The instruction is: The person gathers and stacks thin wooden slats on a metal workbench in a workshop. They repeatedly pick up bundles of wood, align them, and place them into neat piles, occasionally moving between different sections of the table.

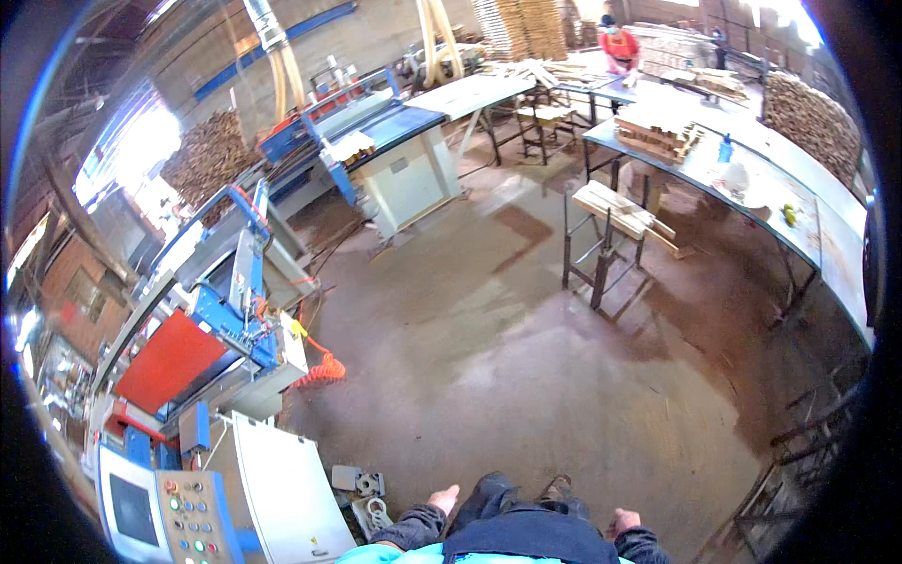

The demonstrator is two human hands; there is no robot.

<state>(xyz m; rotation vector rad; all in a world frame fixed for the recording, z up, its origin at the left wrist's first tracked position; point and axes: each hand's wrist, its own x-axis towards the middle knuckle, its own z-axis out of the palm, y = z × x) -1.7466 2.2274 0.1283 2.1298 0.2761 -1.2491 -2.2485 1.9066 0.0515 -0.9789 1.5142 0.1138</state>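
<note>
My left hand (pixel 444 499) hangs low beside my left leg, its fingers loosely apart and nothing seen in it. It is nearest to the white machine cabinet (pixel 287 484) and some grey metal parts (pixel 368 483) on the floor. On the other side, my right hand (pixel 624 523) hangs by my right leg. Its fingers are small and partly hidden, so their pose is unclear; no object shows in it. Both hands are away from any work surface. Dark sleeves cover my forearms.
A control panel (pixel 193 517) stands at lower left, below a machine with a red cover (pixel 171 362). An orange coiled hose (pixel 324 369) hangs near it. Wooden boards (pixel 615 209) lie on a metal stand. A long table (pixel 799 202) runs along the right. A person (pixel 620 47) works far back.
</note>
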